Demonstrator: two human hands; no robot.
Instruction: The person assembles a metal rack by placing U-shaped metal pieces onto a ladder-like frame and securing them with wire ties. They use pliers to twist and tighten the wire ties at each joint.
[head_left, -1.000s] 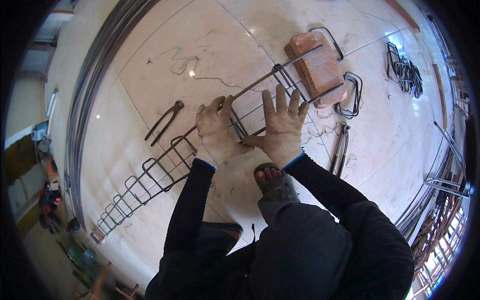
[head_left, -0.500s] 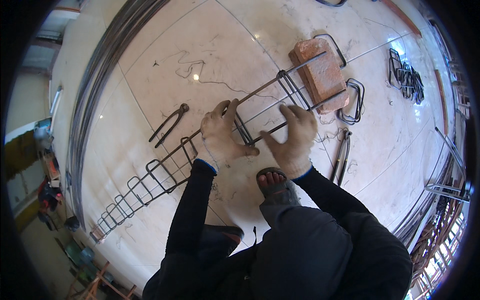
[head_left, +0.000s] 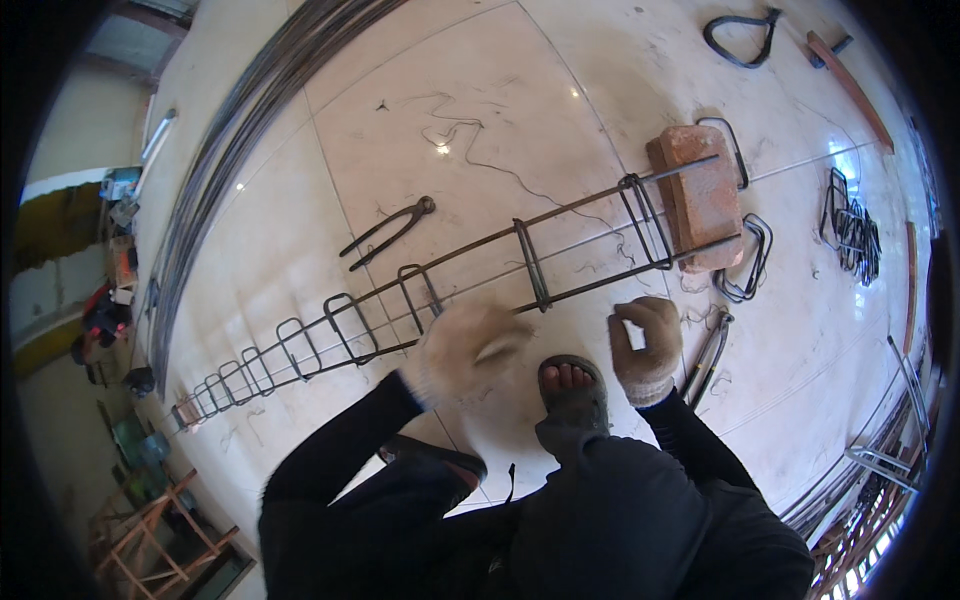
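Observation:
A long rebar cage (head_left: 590, 285) lies diagonally across the floor, with dark bars and rectangular stirrups spaced along it. Its right end rests on reddish bricks (head_left: 705, 195). My gloved left hand (head_left: 465, 350) is in front of the cage's near bar, below a stirrup (head_left: 418, 290); motion smears its fingers. Two stirrups (head_left: 532, 265) stand close together farther right. My gloved right hand (head_left: 650, 350) hovers apart from the cage near the brick end, thumb and fingers curled together in a pinch. Whatever it may hold is too small to make out.
Pincers (head_left: 390, 232) lie beyond the cage; a second pair (head_left: 708, 355) lies right of my right hand. Loose stirrups (head_left: 745, 260) sit by the bricks, and a stirrup pile (head_left: 850, 230) farther right. Long bars (head_left: 230, 140) run along the left. My sandalled foot (head_left: 570, 385) is near the cage.
Both hands have drawn back from the cage toward me. The right hand's spread fingers have curled together. The view has shifted, so the cage sits farther right in the picture.

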